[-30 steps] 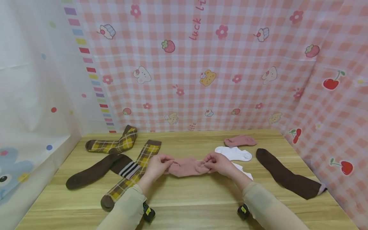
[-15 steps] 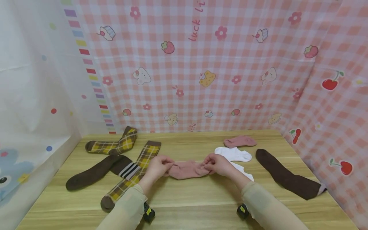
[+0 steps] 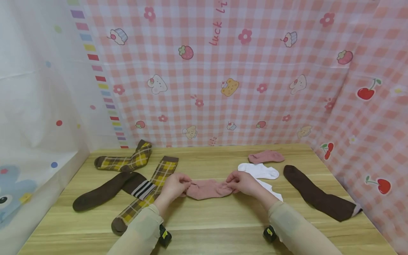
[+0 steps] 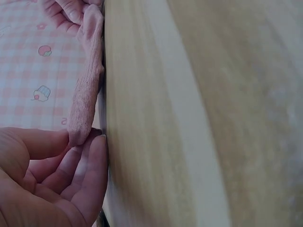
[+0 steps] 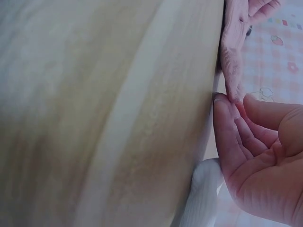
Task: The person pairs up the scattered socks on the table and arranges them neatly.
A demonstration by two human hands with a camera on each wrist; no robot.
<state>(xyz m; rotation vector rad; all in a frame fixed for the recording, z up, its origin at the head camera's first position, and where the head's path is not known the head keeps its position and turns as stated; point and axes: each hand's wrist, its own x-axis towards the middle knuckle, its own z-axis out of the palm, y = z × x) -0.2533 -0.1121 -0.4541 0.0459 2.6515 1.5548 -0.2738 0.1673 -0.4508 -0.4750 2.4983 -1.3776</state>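
A short pink sock (image 3: 208,189) is stretched sideways between both hands at the middle of the wooden table, low over its surface. My left hand (image 3: 173,187) pinches its left end; in the left wrist view the thumb and fingers of the left hand (image 4: 57,175) meet on the ribbed knit (image 4: 87,104). At the other end, my right hand (image 3: 243,182) pinches the fabric between thumb and fingertips, as the right wrist view shows with the right hand (image 5: 265,151) at the tip of the sock (image 5: 232,61). Whether the sock touches the table I cannot tell.
Right of the hands lie a second pink sock (image 3: 266,156), a white sock (image 3: 259,170), another white sock (image 3: 272,191) partly behind the right hand, and a dark brown sock (image 3: 318,194). On the left are two plaid socks (image 3: 119,163) and a striped-cuff brown sock (image 3: 102,193).
Both hands and the pink sock have come down slightly in the head view over the last second. The pinch at each end stays the same, and the other socks lie as before.
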